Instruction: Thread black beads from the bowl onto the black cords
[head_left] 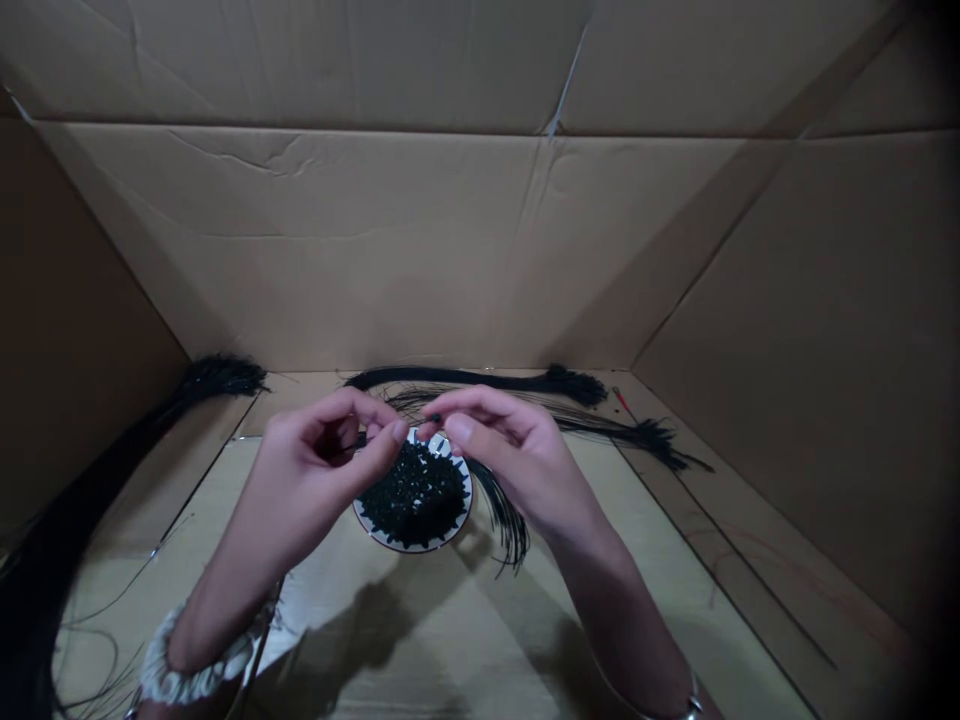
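Pale wrist scrunchie (199,680); left hand (315,460), fingertips (399,431) nearly meeting, hold unclear; right hand (517,440) pinches small dark bit (435,419)

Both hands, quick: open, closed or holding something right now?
Left hand: closed in a pinch; whether it holds anything cannot be told.
Right hand: closed, pinching a small dark thing.

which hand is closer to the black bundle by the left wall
Left: the left hand is right of the bundle, apart from it; the right hand is farther right.
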